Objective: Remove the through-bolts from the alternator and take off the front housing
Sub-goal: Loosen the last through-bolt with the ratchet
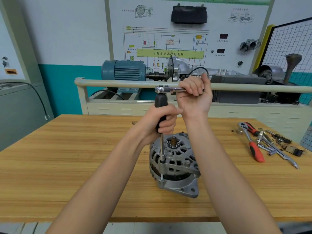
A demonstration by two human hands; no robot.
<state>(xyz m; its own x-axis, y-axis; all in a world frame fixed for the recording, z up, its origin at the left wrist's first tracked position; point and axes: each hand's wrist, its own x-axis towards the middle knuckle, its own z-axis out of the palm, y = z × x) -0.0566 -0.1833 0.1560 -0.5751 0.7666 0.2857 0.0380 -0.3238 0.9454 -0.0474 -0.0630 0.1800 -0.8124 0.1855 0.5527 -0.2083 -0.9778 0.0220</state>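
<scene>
Both my hands on the driver, over the grey cast-metal alternator (174, 164).
My left hand (162, 123) grips the black-handled socket driver (161, 105); my right hand (194, 97) clasps the chrome ratchet (166, 90) just above it.

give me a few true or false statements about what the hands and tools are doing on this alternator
1. The left hand grips the black driver handle. True.
2. The right hand rests flat on the table. False: it holds the ratchet above it.
3. The socket sits on the alternator. True.
4. The alternator lies among the spare tools. False: they lie apart, to its right.
</scene>
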